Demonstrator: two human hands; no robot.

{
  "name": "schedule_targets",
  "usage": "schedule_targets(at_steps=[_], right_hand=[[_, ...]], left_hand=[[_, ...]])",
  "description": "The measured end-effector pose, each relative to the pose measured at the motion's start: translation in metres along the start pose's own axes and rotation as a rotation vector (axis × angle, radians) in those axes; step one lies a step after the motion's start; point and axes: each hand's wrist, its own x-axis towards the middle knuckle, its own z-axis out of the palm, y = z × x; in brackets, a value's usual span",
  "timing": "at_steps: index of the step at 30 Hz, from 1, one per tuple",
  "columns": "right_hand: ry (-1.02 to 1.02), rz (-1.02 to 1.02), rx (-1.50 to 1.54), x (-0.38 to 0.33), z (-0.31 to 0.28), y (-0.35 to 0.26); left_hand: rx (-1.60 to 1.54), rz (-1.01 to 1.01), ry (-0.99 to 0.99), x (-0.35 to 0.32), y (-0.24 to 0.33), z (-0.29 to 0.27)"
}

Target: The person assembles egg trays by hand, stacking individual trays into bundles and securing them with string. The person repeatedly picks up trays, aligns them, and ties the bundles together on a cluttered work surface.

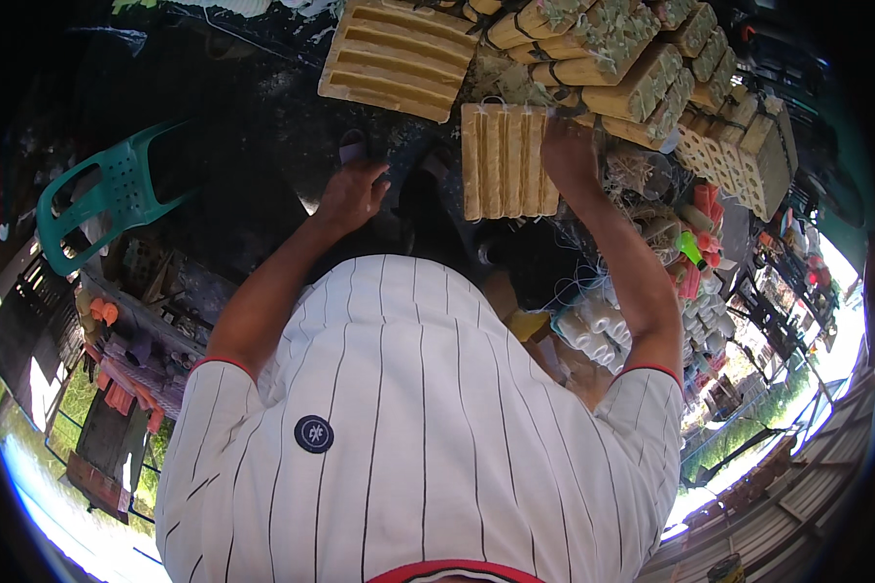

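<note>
A tan slab with long parallel grooves point(504, 163) stands in front of me, with a thin wire loop at its top edge. My right hand point(570, 155) is closed at the slab's right edge, its fingers partly hidden from view. To the left, my left hand point(353, 197) hangs over the dark ground with loosely bent fingers apart and nothing visible in it. Beyond the slab lies a larger grooved tan slab point(399, 60), touched by neither hand.
Bundles of tan blocks tied with dark bands point(593, 49) are heaped at the far right, beside a block with rows of holes point(724, 160). White spools point(593, 325) and a bright green bottle-like item point(690, 248) lie near my right arm. A green plastic chair point(92, 204) stands left.
</note>
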Motion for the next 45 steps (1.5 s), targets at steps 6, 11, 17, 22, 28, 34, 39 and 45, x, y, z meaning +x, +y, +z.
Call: schedule_targets(at_steps=[6, 11, 17, 22, 28, 34, 39, 45], right_hand=[[-0.328, -0.180, -0.004, 0.025, -0.010, 0.000], [-0.229, 0.196, 0.498, 0.016, -0.013, 0.013], [0.025, 0.403, 1.169, 0.006, 0.026, 0.013], [-0.057, 0.358, 1.031, 0.015, 0.024, 0.012], [-0.256, 0.303, 0.783, 0.035, -0.016, 0.019], [-0.165, 0.266, 0.576, 0.038, -0.006, 0.014], [-0.061, 0.231, 0.362, 0.037, 0.013, 0.005], [-0.331, 0.247, 0.383, 0.016, 0.015, 0.008]], left_hand=[[0.014, -0.109, -0.076, 0.000, -0.002, -0.006], [0.041, -0.133, -0.078, -0.005, -0.006, -0.009], [0.016, -0.195, -0.104, -0.015, -0.014, -0.005], [0.010, -0.172, -0.113, -0.019, -0.015, -0.005], [-0.016, -0.145, -0.056, -0.028, -0.027, -0.001], [-0.049, -0.159, -0.004, -0.033, -0.038, -0.007], [-0.038, -0.122, 0.059, -0.040, -0.050, -0.012], [-0.054, -0.112, 0.087, -0.042, -0.058, -0.022]])
